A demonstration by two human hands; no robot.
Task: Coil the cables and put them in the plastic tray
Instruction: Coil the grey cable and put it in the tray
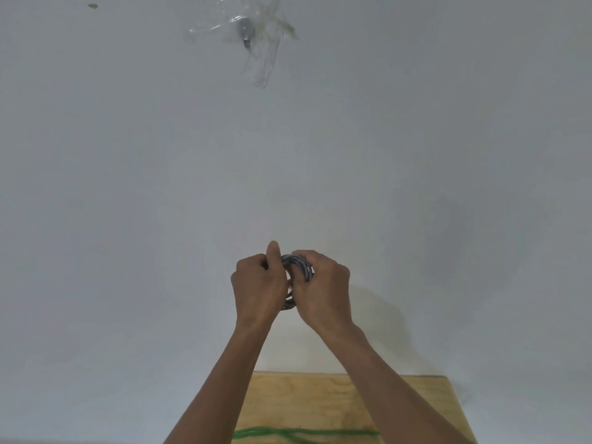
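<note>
Both hands raised before white wall: left hand (258, 283) and right hand (323, 288), fingers curled tight, grip small coiled grey cable (296, 265) between them. Green cable (304, 433) lies on wooden table (416, 398) below.

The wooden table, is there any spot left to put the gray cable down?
Yes. The wooden table is bare between its far edge and the green cable, between the forearms. Both hands grip the gray cable coil.

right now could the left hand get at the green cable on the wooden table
Probably not at once: the left hand grips the grey cable coil together with the right hand. The green cable lies uncovered below them.
</note>
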